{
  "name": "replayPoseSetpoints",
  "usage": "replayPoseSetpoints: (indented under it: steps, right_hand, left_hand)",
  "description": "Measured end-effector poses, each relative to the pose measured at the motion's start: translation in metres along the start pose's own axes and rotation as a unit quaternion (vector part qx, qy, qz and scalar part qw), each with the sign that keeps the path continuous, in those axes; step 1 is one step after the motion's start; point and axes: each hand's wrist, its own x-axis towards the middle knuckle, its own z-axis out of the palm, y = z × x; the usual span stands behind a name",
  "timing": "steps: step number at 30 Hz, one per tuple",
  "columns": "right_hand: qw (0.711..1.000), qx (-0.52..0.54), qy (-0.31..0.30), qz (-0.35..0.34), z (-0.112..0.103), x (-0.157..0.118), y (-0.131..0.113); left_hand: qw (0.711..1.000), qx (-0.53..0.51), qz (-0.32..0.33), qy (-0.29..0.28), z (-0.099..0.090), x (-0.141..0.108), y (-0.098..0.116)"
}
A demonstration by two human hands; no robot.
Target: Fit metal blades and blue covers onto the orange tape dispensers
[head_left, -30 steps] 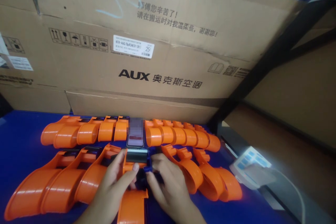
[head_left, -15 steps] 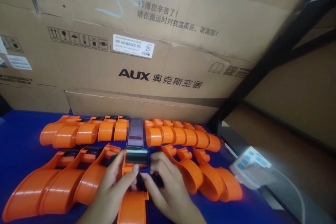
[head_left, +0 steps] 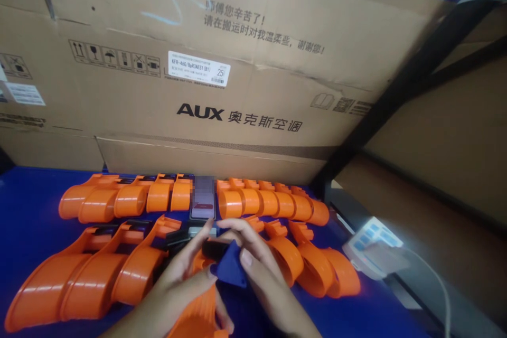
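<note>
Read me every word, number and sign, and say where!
"AUX 奥克斯空调": cardboard box
"师傅您辛苦了! 请在搬运时对我温柔些,谢谢您!": box
"KFR-46G/BpR3AES1(B1)", "25": white label
Arrows, glass, umbrella, book signs: box
Too small or blurred: other print, left label, phone screen

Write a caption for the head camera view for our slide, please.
Left hand and right hand hold an orange-and-blue piece amid orange parts before an AUX carton.
</note>
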Motion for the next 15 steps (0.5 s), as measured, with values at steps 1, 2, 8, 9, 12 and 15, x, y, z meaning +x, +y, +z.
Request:
replayPoseSetpoints:
  steps: [1,2,8,9,12,15]
  right_hand:
    - [1.000,0.000,0.004,-0.002,0.000,0.000,0.000]
    - [1.000,-0.006,0.008,-0.005,-0.001,0.001,0.001]
    - [0.996,-0.075,0.037,-0.029,0.000,0.003,0.010]
    - [0.995,-0.084,0.041,-0.032,0.000,0.004,0.011]
    - [0.993,-0.093,0.055,-0.044,0.003,0.005,0.012]
    - [0.991,-0.104,0.064,-0.050,0.005,0.005,0.011]
  left_hand:
    - [0.999,-0.007,-0.013,-0.030,0.000,-0.001,0.000]
    - [0.998,-0.018,-0.020,-0.052,-0.001,-0.003,-0.001]
    - [0.999,-0.045,-0.010,-0.010,0.003,-0.006,-0.002]
    - [0.999,-0.036,-0.012,0.004,0.005,-0.005,-0.001]
    - [0.999,-0.006,-0.017,0.029,0.008,-0.003,0.003]
    - [0.999,0.012,-0.008,0.053,0.008,-0.001,0.004]
